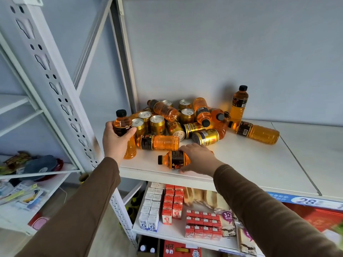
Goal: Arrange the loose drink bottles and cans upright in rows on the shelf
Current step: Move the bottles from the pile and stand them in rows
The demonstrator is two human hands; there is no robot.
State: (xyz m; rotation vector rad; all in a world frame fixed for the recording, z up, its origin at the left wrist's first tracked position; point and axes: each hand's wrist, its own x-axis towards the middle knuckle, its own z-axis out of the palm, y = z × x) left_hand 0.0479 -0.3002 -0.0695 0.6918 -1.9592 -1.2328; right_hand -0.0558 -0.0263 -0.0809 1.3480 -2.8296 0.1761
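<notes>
Here each hand grips one bottle: left hand [116, 140] upright bottle [124, 134], right hand [197, 158] lying bottle [174, 160]

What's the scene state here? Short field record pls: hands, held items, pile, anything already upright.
left hand: grips an upright bottle at the shelf's left edge
right hand: on a bottle lying on its side, cap pointing left, near the front edge
pile: orange bottles and gold cans mixed; some cans upright, others on their sides
standing alone: one bottle by the back wall
shelf: white, right part bare
rows formed: none yet
</notes>
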